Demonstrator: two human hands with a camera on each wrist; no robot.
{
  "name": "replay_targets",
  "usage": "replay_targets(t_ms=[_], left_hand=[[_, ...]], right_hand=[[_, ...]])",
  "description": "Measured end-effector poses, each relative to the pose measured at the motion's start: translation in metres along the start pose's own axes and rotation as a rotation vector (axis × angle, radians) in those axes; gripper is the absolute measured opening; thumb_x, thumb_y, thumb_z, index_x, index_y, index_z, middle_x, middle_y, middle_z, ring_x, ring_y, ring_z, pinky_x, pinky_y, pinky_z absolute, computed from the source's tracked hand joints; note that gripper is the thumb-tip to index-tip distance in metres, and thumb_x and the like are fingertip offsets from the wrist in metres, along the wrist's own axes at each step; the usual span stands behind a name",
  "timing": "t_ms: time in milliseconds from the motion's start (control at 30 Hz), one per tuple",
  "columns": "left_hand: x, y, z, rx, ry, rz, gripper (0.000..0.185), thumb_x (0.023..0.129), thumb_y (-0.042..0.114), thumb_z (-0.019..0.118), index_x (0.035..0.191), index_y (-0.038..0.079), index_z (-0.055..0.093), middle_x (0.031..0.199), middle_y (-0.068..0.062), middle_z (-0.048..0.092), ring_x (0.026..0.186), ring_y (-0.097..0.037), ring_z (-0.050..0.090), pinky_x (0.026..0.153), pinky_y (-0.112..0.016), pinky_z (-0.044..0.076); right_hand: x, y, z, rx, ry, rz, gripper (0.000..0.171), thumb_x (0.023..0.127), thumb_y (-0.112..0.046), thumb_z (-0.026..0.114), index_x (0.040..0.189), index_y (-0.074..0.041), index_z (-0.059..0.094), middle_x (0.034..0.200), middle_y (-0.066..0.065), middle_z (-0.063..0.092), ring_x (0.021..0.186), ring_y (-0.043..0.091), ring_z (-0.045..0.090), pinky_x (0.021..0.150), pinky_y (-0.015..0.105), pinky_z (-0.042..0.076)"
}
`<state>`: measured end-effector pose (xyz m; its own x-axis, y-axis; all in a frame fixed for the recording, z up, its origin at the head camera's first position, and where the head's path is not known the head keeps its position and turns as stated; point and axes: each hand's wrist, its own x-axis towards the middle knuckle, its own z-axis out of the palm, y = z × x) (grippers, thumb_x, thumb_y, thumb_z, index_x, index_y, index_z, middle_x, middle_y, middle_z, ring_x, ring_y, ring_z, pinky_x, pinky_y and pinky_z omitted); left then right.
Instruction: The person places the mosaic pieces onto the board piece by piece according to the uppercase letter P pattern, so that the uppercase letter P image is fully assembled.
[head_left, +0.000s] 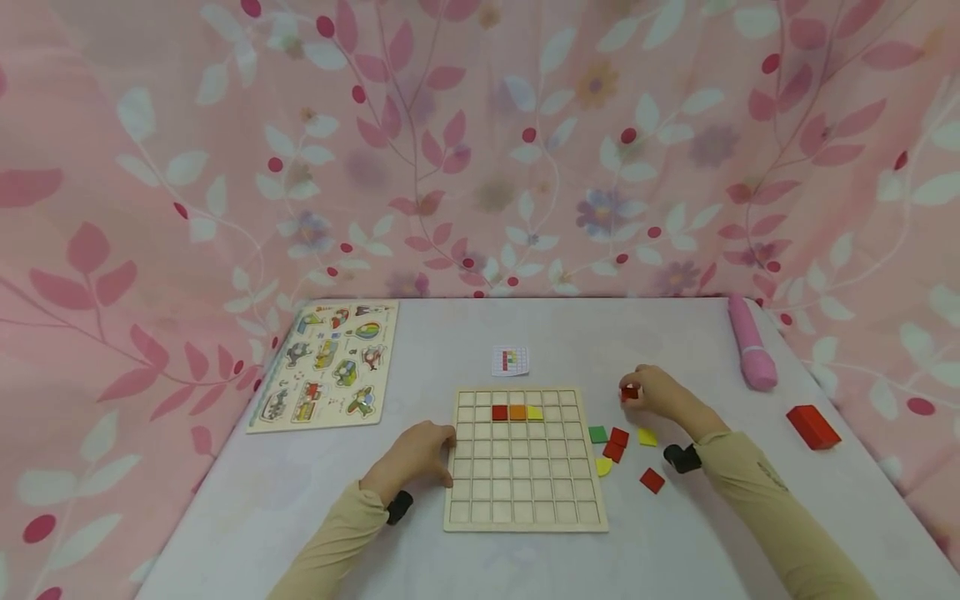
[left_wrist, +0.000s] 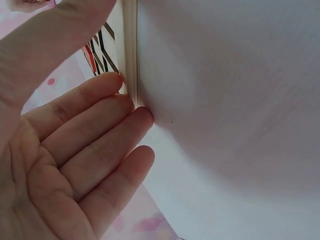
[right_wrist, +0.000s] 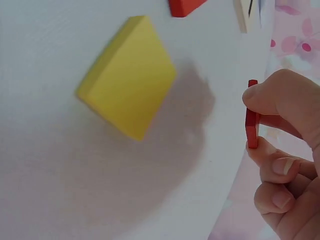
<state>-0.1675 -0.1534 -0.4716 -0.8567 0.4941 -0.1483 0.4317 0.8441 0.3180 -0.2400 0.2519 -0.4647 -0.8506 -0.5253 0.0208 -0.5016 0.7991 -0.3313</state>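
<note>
A wooden grid board (head_left: 525, 508) lies on the table before me, with a red, an orange and a yellow tile (head_left: 517, 412) in its second row. My left hand (head_left: 420, 454) rests against the board's left edge (left_wrist: 131, 60), its fingers (left_wrist: 95, 135) straight and touching the frame. My right hand (head_left: 660, 396) hovers to the right of the board and pinches a small red tile (right_wrist: 252, 120) between thumb and forefinger. Loose tiles lie below it: a green one (head_left: 597, 434), red ones (head_left: 617, 444), and a yellow one (right_wrist: 127, 75).
A pattern card (head_left: 511, 361) lies behind the board. A picture puzzle (head_left: 326, 367) sits at the back left. A pink roll (head_left: 752, 354) and a red block (head_left: 813, 427) are at the right, near the table's edge. Flowered pink cloth hangs behind.
</note>
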Motion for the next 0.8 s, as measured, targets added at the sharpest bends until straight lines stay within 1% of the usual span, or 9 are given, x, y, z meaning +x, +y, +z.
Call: replay_targets(t_ms=[100,200,267,400,533,667,800], left_hand=[[0.001,-0.001,0.000,-0.007,-0.005,-0.009,0.049,0.048,0.026,0.087,0.088,0.012,0.061,0.081,0.004,0.058,0.075,-0.015,0.052,0.069,-0.031,0.043],[0.002,-0.002,0.002,-0.022,-0.010,-0.022,0.055,0.048,0.027,0.086,0.095,0.011,0.063,0.088,0.002,0.061,0.082,-0.018,0.054,0.074,-0.032,0.043],[0.002,-0.002,0.003,-0.025,-0.013,-0.026,0.059,0.049,0.028,0.086,0.100,0.011,0.063,0.093,0.001,0.062,0.086,-0.020,0.054,0.076,-0.033,0.043],[0.001,-0.002,0.002,-0.031,-0.018,-0.038,0.063,0.050,0.027,0.086,0.105,0.008,0.063,0.094,-0.001,0.061,0.088,-0.021,0.054,0.078,-0.035,0.043],[-0.001,-0.003,0.001,-0.031,-0.019,-0.048,0.063,0.049,0.026,0.087,0.104,0.008,0.063,0.093,-0.001,0.061,0.087,-0.021,0.054,0.077,-0.035,0.043],[-0.002,-0.003,0.002,-0.030,-0.012,-0.029,0.061,0.049,0.026,0.087,0.103,0.008,0.063,0.092,-0.001,0.061,0.086,-0.021,0.054,0.076,-0.034,0.043],[0.000,-0.004,0.002,-0.024,-0.015,-0.017,0.061,0.049,0.026,0.087,0.102,0.008,0.063,0.091,-0.001,0.061,0.085,-0.020,0.054,0.076,-0.034,0.043]], right_hand=[[0.000,-0.004,-0.006,-0.010,0.017,-0.030,0.019,0.072,-0.006,0.070,0.089,0.000,0.066,0.071,0.003,0.048,0.063,0.017,0.043,0.056,0.029,0.042],[0.000,-0.006,-0.009,-0.012,0.020,-0.048,0.021,0.071,-0.006,0.070,0.091,0.001,0.065,0.071,0.002,0.049,0.063,0.016,0.044,0.056,0.028,0.042],[0.001,-0.008,-0.010,-0.009,0.038,-0.063,0.020,0.071,-0.005,0.070,0.090,0.001,0.066,0.071,0.002,0.049,0.062,0.016,0.045,0.055,0.028,0.042],[0.007,-0.015,-0.012,0.014,0.083,-0.113,0.019,0.071,-0.005,0.070,0.089,0.001,0.066,0.070,0.001,0.050,0.062,0.016,0.046,0.054,0.027,0.042],[0.013,-0.023,-0.013,0.035,0.108,-0.158,0.022,0.071,-0.006,0.070,0.092,0.001,0.066,0.071,0.000,0.051,0.063,0.018,0.048,0.054,0.027,0.044],[0.017,-0.031,-0.016,0.042,0.138,-0.191,0.022,0.071,-0.006,0.070,0.092,-0.001,0.067,0.072,0.000,0.052,0.063,0.018,0.049,0.056,0.027,0.044],[0.021,-0.040,-0.019,0.052,0.169,-0.228,0.021,0.071,-0.006,0.069,0.091,-0.002,0.067,0.073,0.000,0.053,0.062,0.017,0.047,0.054,0.027,0.043]])
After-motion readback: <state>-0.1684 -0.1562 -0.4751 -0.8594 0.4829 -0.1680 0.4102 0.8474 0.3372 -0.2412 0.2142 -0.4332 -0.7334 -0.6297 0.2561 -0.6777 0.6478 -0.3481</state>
